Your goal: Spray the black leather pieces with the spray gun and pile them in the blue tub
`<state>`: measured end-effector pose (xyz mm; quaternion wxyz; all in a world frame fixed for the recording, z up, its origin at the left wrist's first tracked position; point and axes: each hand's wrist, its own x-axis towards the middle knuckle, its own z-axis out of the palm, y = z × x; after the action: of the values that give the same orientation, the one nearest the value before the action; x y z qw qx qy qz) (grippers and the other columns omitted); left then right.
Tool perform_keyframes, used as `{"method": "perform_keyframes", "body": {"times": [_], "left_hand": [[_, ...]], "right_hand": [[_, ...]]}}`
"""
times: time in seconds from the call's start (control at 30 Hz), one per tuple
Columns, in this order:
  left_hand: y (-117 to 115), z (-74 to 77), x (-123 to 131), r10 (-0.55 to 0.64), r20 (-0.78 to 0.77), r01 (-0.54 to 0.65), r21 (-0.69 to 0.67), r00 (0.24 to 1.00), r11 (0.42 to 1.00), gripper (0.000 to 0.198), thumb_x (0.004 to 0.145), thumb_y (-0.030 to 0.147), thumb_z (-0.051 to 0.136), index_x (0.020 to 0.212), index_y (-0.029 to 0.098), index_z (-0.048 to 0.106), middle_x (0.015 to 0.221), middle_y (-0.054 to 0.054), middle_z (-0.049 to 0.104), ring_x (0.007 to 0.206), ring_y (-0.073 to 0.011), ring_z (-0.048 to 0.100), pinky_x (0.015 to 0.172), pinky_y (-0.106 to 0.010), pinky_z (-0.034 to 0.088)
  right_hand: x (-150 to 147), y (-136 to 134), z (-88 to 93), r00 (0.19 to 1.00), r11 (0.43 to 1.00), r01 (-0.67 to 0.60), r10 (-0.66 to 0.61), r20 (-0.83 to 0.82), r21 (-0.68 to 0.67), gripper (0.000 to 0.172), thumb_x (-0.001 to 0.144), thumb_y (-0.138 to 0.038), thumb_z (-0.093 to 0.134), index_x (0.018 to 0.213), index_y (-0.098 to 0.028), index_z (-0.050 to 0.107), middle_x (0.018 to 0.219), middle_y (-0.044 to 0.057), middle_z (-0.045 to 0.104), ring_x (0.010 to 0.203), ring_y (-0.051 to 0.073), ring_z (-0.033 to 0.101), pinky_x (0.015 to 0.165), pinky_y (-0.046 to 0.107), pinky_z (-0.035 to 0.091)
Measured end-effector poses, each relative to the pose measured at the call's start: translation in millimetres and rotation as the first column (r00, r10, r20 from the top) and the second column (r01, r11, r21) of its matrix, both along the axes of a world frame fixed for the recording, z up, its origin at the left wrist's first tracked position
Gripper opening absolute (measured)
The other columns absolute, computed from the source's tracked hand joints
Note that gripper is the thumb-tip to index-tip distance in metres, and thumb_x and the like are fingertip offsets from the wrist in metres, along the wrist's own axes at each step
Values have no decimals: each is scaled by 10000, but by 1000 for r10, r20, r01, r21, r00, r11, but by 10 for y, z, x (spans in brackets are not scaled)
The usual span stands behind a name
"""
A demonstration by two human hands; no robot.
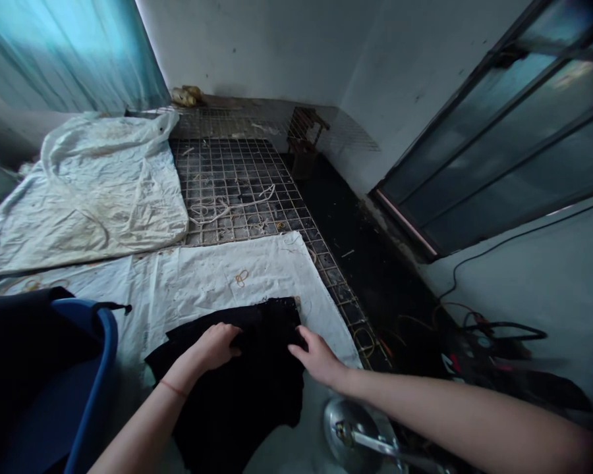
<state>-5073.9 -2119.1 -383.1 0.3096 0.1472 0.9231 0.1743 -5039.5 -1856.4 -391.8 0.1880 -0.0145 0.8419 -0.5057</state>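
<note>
A black cloth (247, 388) lies on a white sheet (197, 283) in front of me. My left hand (216, 345) rests on its upper left part, fingers curled into the fabric. At the cloth's right edge, my right hand (317, 357) pinches the fabric with bent fingers. A thin red band circles my left wrist.
A blue tub (86, 388) holding dark fabric stands at the left. A crumpled white sack (89, 184) lies beyond on a wire grid surface (247, 184) with loose rubber bands and string. A shiny metal object (356, 431) sits below my right arm; cables (484, 329) lie at right.
</note>
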Motion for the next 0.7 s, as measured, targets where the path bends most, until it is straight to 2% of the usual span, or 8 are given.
{"method": "perform_keyframes", "body": {"times": [0.1, 0.23, 0.3, 0.4, 0.47, 0.57, 0.7], "left_hand": [[39, -80, -66, 54, -55, -57, -52, 997, 997, 259, 690, 292, 683, 937, 238, 623, 978, -63, 680, 992, -275, 631, 825, -338, 469], [90, -200, -65, 124, -121, -136, -90, 985, 987, 512, 676, 292, 717, 1129, 191, 502, 1172, -113, 563, 1017, -250, 602, 839, -321, 454], [93, -237, -36, 145, -165, -163, -101, 976, 981, 552, 672, 302, 733, 1144, 182, 474, 1180, -118, 523, 1005, -229, 588, 854, -309, 442], [85, -233, -1, 115, -231, -149, -137, 966, 979, 469, 666, 353, 749, 1042, 190, 521, 1140, -103, 520, 1054, -256, 530, 883, -344, 416], [88, -199, 14, 84, -277, -134, -169, 957, 976, 433, 665, 386, 750, 994, 202, 537, 1121, -89, 536, 1070, -279, 496, 884, -378, 398], [100, -141, 38, 60, -329, -120, -165, 942, 979, 418, 688, 371, 731, 1018, 215, 525, 1106, -73, 566, 1052, -269, 492, 874, -373, 379], [84, -120, 60, 68, -309, -117, -144, 949, 983, 432, 697, 371, 711, 1043, 205, 513, 1066, -78, 624, 1041, -272, 524, 856, -372, 370]], "right_hand": [[-53, -9, -189, 967, 989, 132, -142, 210, 61, 194, 746, -169, 567, 932, -173, 622, 894, 41, 699, 898, 219, 639, 797, 323, 500], [-189, -79, -330, 952, 960, 190, -232, 199, 207, 220, 699, -180, 635, 918, -161, 634, 934, 60, 708, 918, 225, 650, 828, 320, 482], [-216, -128, -332, 954, 946, 191, -242, 177, 263, 306, 668, -195, 681, 967, -150, 629, 963, 84, 703, 934, 236, 649, 834, 323, 477], [-208, -190, -307, 956, 923, 197, -256, 145, 329, 397, 621, -187, 725, 1001, -145, 617, 988, 99, 692, 951, 242, 640, 827, 316, 474], [-199, -219, -293, 958, 909, 204, -263, 119, 363, 371, 599, -178, 737, 952, -157, 624, 964, 90, 691, 940, 239, 637, 807, 304, 472], [-201, -252, -271, 959, 900, 192, -257, 121, 390, 286, 592, -181, 735, 859, -175, 633, 888, 72, 692, 885, 235, 643, 751, 294, 464], [-211, -271, -215, 939, 887, 187, -287, 188, 423, 264, 588, -200, 732, 833, -189, 636, 837, 55, 696, 828, 236, 645, 693, 295, 442]]}}
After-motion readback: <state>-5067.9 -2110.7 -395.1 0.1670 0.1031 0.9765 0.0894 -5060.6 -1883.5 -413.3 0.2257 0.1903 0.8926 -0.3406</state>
